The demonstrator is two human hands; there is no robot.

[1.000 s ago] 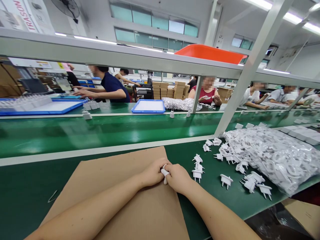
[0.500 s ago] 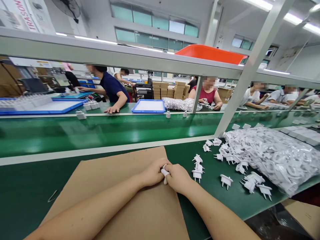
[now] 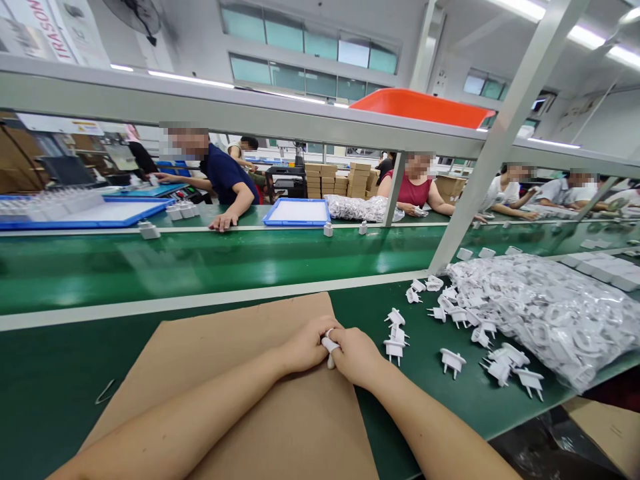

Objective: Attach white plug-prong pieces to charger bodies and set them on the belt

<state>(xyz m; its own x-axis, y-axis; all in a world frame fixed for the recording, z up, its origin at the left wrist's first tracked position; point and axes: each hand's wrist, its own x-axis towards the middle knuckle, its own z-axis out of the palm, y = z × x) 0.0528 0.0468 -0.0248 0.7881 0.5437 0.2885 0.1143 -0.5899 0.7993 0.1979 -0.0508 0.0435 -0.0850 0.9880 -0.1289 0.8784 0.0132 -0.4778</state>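
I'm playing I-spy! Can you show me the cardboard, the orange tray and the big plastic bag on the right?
Cardboard [image 3: 295, 420]: head view, bare lower part.
Orange tray [image 3: 423, 109]: head view, outer side.
Plastic bag [image 3: 545, 310]: head view, bulging middle.

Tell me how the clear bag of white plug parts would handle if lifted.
The bag would probably sag and shift, since its thin, wrinkled plastic surrounds many separate parts. Being so full, it may feel fairly heavy overall. Its glossy surface might prove slippery.
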